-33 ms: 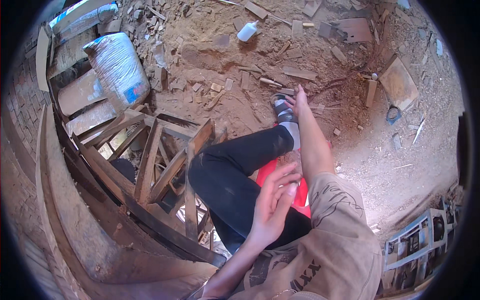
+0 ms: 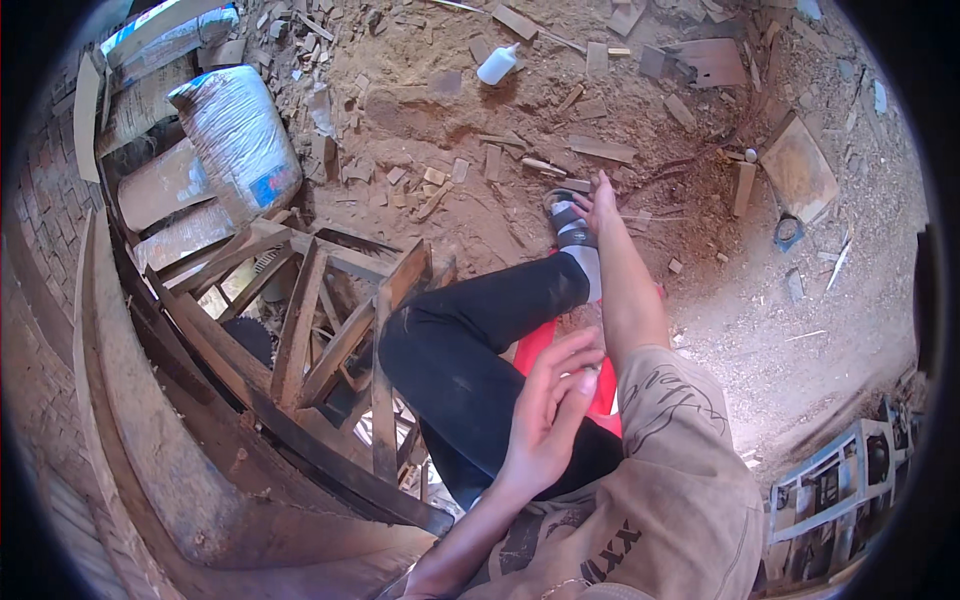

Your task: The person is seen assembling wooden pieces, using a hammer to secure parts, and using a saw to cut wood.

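While a thin stick-like tool (image 2: 543, 166) lies on the dusty ground just beyond the sandal (image 2: 574, 237), the right hand (image 2: 600, 207) is close to both, at the end of a stretched arm. This hand is open, its fingers a little spread, and it appears to hold nothing; whether it touches the sandal, I cannot tell. The left hand (image 2: 548, 412) is nearer to the body, above the lap in black trousers (image 2: 480, 300). It is half open, with the fingers softly bent and the thumb close to them, and I see nothing in its hold. Beside the leg, a red object (image 2: 532, 345) shows in part. To the left of the knee stands a wooden frame (image 2: 298, 330), with a dark round piece (image 2: 247, 338) inside it. Farther out, a white bottle (image 2: 497, 65) lies among scattered wood scraps (image 2: 602, 149), and a large white sack (image 2: 240, 140) is at the upper left. On the right side there is a square board (image 2: 798, 168), with a bluish ring (image 2: 788, 232) near its lower corner.
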Motion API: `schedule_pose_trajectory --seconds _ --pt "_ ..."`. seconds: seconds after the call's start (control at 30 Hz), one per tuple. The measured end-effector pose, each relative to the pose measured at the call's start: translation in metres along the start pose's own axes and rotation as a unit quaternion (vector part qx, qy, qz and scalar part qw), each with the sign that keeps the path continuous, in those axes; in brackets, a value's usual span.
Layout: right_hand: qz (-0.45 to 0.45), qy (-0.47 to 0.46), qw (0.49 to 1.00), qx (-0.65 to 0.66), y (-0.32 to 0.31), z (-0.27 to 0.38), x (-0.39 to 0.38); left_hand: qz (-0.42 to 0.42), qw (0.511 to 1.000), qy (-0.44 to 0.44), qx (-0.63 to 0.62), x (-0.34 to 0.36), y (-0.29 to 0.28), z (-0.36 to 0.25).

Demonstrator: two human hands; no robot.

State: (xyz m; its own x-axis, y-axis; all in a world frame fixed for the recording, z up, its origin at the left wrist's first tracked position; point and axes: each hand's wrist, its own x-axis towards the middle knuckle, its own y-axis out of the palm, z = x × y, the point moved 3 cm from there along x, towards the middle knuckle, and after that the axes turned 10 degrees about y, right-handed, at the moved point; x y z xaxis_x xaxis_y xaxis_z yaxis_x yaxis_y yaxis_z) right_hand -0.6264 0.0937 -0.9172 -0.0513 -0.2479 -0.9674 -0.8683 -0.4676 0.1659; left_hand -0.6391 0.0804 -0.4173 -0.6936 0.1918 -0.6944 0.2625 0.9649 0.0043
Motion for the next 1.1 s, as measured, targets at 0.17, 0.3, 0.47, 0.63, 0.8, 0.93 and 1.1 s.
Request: schedule_pose_trajectory --seconds 0.17,0.3,0.47,0.63,0.8,0.93,1.1 --pt "-0.01 -0.01 0.994 0.107 -0.001 -0.005 0.003 0.014 0.998 0.035 0.057 -0.002 0.005 -0.001" --pt "-0.018 -0.059 0.987 0.146 0.0 -0.001 0.014 0.037 0.998 0.022 0.049 -0.002 0.007 -0.002" --pt "-0.01 -0.094 0.976 0.194 -0.005 0.011 0.005 0.023 0.994 0.068 0.078 0.0 0.004 -0.002" --pt "0.019 -0.113 0.982 0.151 -0.017 0.038 -0.029 0.021 0.996 0.058 0.07 -0.001 0.005 -0.006" --pt "0.031 -0.356 0.926 -0.127 -0.001 0.084 -0.123 0.005 0.993 0.08 0.088 -0.006 -0.001 -0.007" --pt "0.042 -0.448 0.871 -0.198 0.04 0.111 -0.273 0.012 0.99 0.119 0.075 -0.013 -0.009 0.0" --pt "0.004 -0.614 0.674 -0.411 0.075 0.144 -0.419 0.056 0.981 0.168 0.073 -0.043 -0.001 -0.01"
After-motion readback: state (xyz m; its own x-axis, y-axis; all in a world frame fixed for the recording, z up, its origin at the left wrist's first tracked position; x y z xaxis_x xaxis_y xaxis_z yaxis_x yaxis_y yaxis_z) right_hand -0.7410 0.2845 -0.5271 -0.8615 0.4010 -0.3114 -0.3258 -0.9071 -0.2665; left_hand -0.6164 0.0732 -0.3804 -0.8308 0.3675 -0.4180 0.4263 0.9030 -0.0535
